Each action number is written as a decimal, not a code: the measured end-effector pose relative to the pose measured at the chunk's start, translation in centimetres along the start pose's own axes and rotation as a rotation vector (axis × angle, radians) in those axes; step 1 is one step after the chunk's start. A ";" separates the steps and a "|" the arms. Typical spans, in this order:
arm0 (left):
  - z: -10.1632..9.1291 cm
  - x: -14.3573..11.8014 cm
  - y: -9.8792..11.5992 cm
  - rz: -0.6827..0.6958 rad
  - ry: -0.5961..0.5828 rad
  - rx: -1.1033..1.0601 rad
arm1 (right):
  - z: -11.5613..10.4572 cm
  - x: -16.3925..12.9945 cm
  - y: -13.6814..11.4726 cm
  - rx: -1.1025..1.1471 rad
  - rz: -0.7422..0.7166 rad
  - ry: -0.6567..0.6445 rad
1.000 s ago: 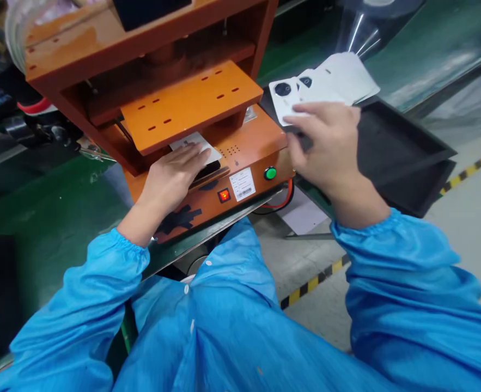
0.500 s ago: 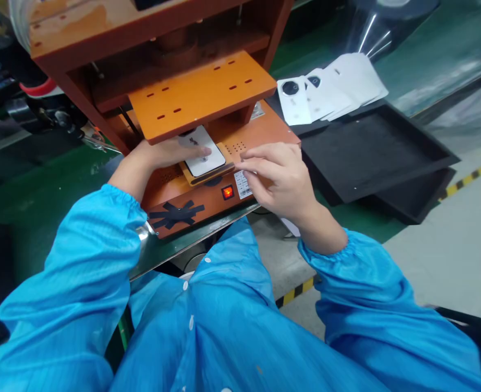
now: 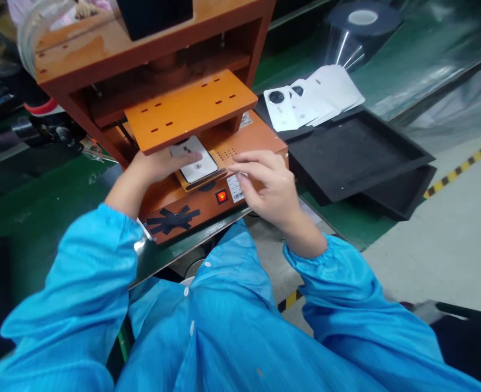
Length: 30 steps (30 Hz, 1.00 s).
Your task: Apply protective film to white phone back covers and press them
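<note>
A white phone back panel [image 3: 202, 170] with dark edges and small dark print lies on the orange-yellow holder [image 3: 195, 188] of a press machine [image 3: 260, 142]. My left hand [image 3: 152, 165] reaches in from the left with its thumb flat across the panel. Its other fingers are hidden beneath the raised orange plate [image 3: 191, 111]. To the right of the holder hovers my right hand [image 3: 271, 188], thumb and fingers apart, nothing visible between them. A lit red switch [image 3: 221, 196] and black tape strips [image 3: 174, 219] mark the machine's front.
Several white phone back panels [image 3: 330, 92] lie fanned out on the right, by black trays [image 3: 354, 158]. Behind them stands a roll of clear film [image 3: 363, 32]. A black box [image 3: 156, 16] sits atop the machine. The green bench edge [image 3: 187, 253] runs before me.
My right hand has drawn slightly back from the holder's corner, and its thumb and fingers have spread. My left thumb stays on the panel. The whole view has shifted a little.
</note>
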<state>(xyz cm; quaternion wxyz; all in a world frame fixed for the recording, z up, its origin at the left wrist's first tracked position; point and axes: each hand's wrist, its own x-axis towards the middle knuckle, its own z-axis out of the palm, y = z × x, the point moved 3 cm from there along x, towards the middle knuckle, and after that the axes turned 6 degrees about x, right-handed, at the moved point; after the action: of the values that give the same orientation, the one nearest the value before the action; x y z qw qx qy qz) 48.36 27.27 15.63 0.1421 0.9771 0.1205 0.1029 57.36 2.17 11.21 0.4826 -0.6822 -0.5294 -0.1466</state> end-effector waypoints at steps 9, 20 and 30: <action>6.0 -21.4 -0.9 -0.519 0.638 -0.030 | -1.9 -8.1 5.3 -0.209 0.320 0.354; 8.5 -19.1 -1.4 -0.803 0.638 -0.486 | 0.7 -9.2 6.9 -0.439 0.152 0.177; 8.2 -22.0 -3.1 -0.707 0.651 -0.474 | -3.3 -5.3 8.1 -0.382 0.175 0.086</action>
<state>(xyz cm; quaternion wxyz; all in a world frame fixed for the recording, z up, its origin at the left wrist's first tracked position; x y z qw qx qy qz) 28.75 22.25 3.31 0.3403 0.7355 0.4535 0.3709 63.24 -3.38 4.96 0.3774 -0.7977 -0.4097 -0.2308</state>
